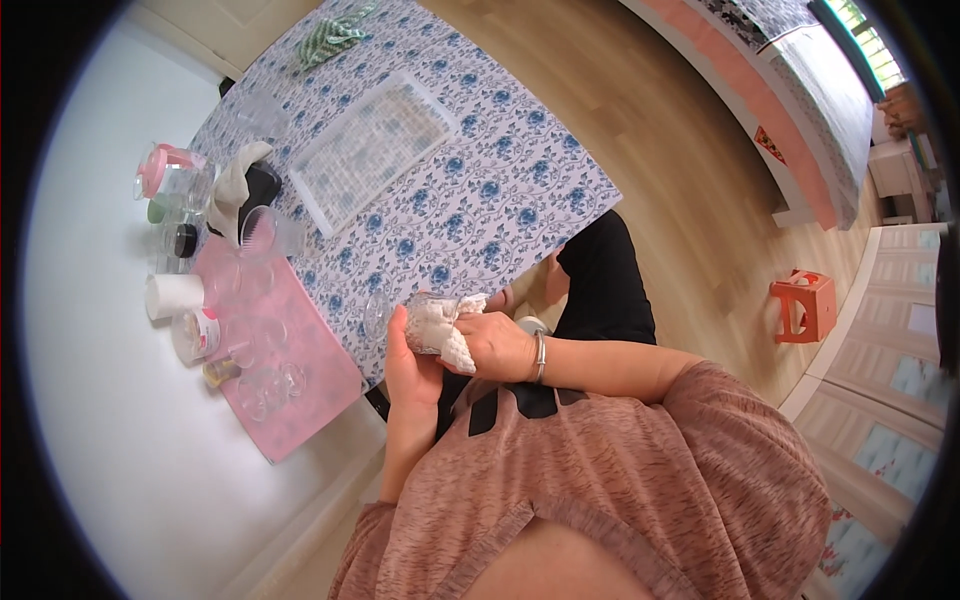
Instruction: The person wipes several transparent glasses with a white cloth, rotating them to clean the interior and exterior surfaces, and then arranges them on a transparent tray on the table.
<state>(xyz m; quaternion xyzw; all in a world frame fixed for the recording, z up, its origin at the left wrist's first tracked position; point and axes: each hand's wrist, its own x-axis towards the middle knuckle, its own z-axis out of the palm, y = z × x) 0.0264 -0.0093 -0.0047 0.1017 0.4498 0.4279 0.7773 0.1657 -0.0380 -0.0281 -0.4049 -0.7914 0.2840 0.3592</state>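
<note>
Close to my body, just off the table's near edge, my left hand (408, 358) is wrapped round a clear drinking glass (422, 300). A white textured cloth (435, 318) covers the side and mouth of the glass. My right hand (497, 345) grips the cloth, its fingers partly hidden in the folds at the glass's mouth. Some of the cloth hangs below the right hand. Beyond the left fingertips shows a clear round shape (377, 314); I cannot tell whether it belongs to the glass.
A pink mat (290, 425) on the left bears several clear glasses. Along the wall stand a white paper roll (173, 297), a pink-lidded jug (165, 170) and a black tissue box (262, 187). A translucent tray (318, 205) and green striped cloth (330, 40) lie farther back. An orange stool (805, 305) stands right.
</note>
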